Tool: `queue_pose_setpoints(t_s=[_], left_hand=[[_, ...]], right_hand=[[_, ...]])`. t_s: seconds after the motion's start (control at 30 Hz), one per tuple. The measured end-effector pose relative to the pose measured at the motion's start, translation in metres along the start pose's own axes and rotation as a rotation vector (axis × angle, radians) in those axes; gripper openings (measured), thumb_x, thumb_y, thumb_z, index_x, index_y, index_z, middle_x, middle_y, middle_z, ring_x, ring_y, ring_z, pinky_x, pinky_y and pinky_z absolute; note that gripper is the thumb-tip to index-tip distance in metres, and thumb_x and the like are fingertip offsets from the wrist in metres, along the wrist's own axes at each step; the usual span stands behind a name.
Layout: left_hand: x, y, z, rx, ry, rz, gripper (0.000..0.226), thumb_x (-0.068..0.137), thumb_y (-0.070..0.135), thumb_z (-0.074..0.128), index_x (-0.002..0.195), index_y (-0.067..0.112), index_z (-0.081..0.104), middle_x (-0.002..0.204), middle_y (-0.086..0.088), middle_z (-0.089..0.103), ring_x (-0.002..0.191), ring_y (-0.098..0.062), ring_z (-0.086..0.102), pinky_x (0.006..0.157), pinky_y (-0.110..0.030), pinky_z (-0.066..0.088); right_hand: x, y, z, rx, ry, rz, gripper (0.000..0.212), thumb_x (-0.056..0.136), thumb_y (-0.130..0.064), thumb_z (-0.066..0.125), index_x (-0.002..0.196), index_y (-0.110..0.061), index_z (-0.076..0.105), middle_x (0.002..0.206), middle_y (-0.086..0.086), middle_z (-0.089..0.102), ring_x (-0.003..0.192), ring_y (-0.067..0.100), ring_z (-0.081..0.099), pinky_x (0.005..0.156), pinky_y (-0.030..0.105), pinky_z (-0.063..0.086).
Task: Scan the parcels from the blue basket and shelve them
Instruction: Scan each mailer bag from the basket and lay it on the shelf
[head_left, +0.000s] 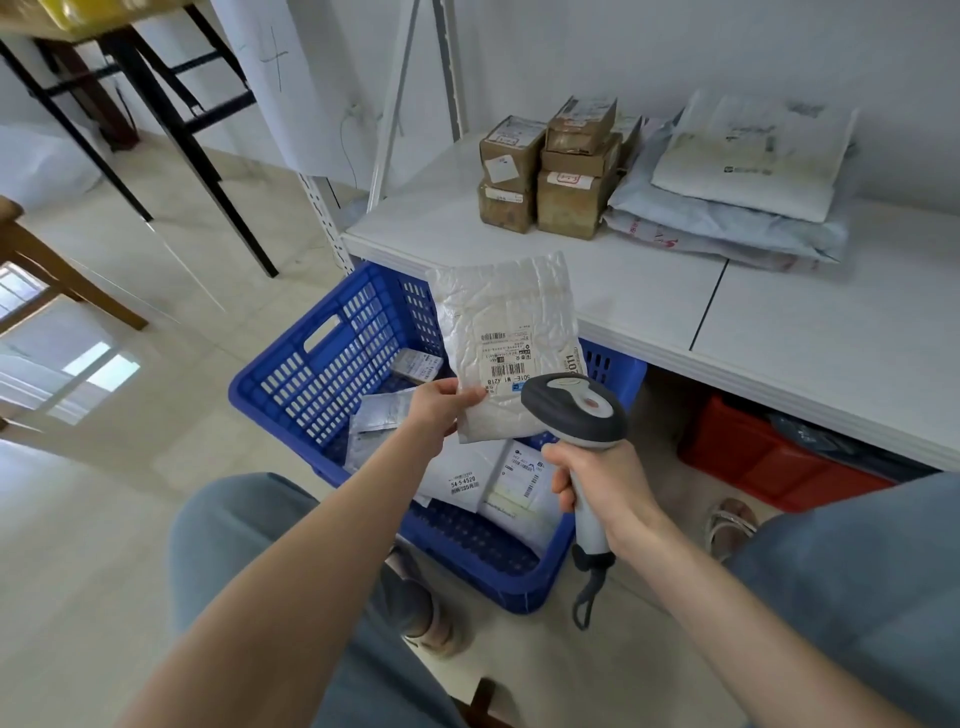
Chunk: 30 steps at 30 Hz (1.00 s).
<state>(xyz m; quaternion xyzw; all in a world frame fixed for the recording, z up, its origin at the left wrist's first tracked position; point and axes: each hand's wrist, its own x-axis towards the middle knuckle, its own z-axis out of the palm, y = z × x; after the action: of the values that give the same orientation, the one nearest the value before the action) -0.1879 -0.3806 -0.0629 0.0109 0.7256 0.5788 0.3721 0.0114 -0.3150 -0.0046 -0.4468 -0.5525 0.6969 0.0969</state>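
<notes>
My left hand (441, 408) pinches the lower edge of a white padded parcel (506, 332) and holds it upright above the blue basket (306, 374), its barcode label facing me. My right hand (597, 480) grips the handle of a grey barcode scanner (574, 410), whose head sits just below and right of the label. Several more white parcels (467, 478) lie in the basket on the floor. On the white shelf (649, 312) stand brown cardboard boxes (550, 166) and a pile of soft mailer bags (737, 182).
A red crate (769, 457) sits under the shelf at the right. Black table legs (171, 104) and a wooden chair (47, 260) stand to the left on the tiled floor. My knees in blue jeans flank the basket.
</notes>
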Motion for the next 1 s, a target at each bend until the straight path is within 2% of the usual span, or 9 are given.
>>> queue_pose_setpoints(t_s=[0.23,0.33,0.43,0.57,0.7,0.8,0.87,0.93,1.0], left_hand=[[0.008,0.023,0.027,-0.010,-0.004,0.043,0.012,0.082,0.008,0.073,0.091,0.008,0.065,0.089,-0.004,0.069,0.075,-0.015,0.065,0.057,-0.023,0.051],[0.019,0.043,0.064,-0.036,-0.015,0.056,0.013,0.084,0.007,0.071,0.092,0.006,0.062,0.087,-0.007,0.067,0.073,-0.019,0.065,0.056,-0.030,0.055],[0.033,0.059,0.112,-0.081,-0.013,0.052,0.011,0.085,0.004,0.070,0.085,0.006,0.059,0.084,-0.011,0.066,0.070,-0.021,0.063,0.068,-0.039,0.057],[0.060,0.069,0.175,-0.119,-0.020,-0.021,0.014,0.087,0.003,0.067,0.080,0.006,0.054,0.082,-0.010,0.064,0.068,-0.020,0.062,0.057,-0.032,0.056],[0.075,0.067,0.227,-0.101,-0.102,-0.134,0.011,0.091,0.007,0.063,0.084,0.007,0.054,0.085,-0.011,0.063,0.072,-0.022,0.062,0.064,-0.034,0.056],[0.068,0.063,0.244,0.106,-0.258,-0.210,0.006,0.094,0.010,0.059,0.093,0.006,0.055,0.085,-0.007,0.063,0.071,-0.019,0.063,0.056,-0.027,0.057],[0.067,0.064,0.241,0.403,-0.307,-0.141,0.009,0.093,0.015,0.061,0.093,0.006,0.059,0.082,-0.007,0.068,0.070,-0.019,0.065,0.062,-0.030,0.060],[0.078,0.068,0.233,0.746,-0.190,0.144,0.013,0.091,0.022,0.062,0.087,0.010,0.064,0.079,-0.003,0.070,0.070,-0.019,0.067,0.070,-0.038,0.060],[0.086,0.079,0.229,1.070,-0.025,0.485,0.018,0.090,0.032,0.061,0.104,0.020,0.063,0.094,0.003,0.066,0.088,-0.018,0.063,0.076,-0.034,0.055]], right_hand=[[0.016,-0.027,-0.017,0.081,-0.049,-0.050,0.015,0.085,-0.006,0.065,0.071,-0.003,0.064,0.051,0.008,0.059,0.040,0.013,0.045,0.043,0.022,0.039],[0.038,-0.051,-0.043,0.104,0.003,-0.089,0.014,0.085,-0.009,0.065,0.072,-0.006,0.065,0.055,0.009,0.061,0.041,0.014,0.046,0.043,0.021,0.039],[0.063,-0.073,-0.075,0.139,0.063,-0.130,0.012,0.086,-0.009,0.064,0.074,-0.006,0.065,0.053,0.007,0.062,0.039,0.013,0.046,0.043,0.022,0.040],[0.092,-0.086,-0.114,0.173,0.154,-0.163,0.012,0.086,-0.007,0.063,0.075,-0.006,0.064,0.049,0.005,0.060,0.036,0.011,0.045,0.042,0.022,0.041],[0.113,-0.093,-0.144,0.249,0.223,-0.144,0.011,0.085,-0.007,0.064,0.074,-0.006,0.065,0.050,0.005,0.060,0.040,0.014,0.045,0.045,0.025,0.041],[0.125,-0.098,-0.160,0.324,0.262,-0.144,0.011,0.084,-0.008,0.066,0.074,-0.005,0.065,0.049,0.006,0.059,0.041,0.017,0.043,0.048,0.028,0.038],[0.130,-0.101,-0.169,0.329,0.275,-0.149,0.009,0.084,-0.008,0.066,0.076,-0.005,0.065,0.049,0.006,0.059,0.039,0.016,0.043,0.047,0.027,0.037],[0.134,-0.103,-0.178,0.335,0.294,-0.146,0.009,0.083,-0.008,0.067,0.074,-0.005,0.064,0.048,0.006,0.059,0.040,0.016,0.042,0.045,0.026,0.038],[0.138,-0.105,-0.184,0.348,0.313,-0.136,0.013,0.083,-0.008,0.067,0.071,-0.006,0.063,0.047,0.005,0.059,0.039,0.016,0.042,0.045,0.025,0.038]])
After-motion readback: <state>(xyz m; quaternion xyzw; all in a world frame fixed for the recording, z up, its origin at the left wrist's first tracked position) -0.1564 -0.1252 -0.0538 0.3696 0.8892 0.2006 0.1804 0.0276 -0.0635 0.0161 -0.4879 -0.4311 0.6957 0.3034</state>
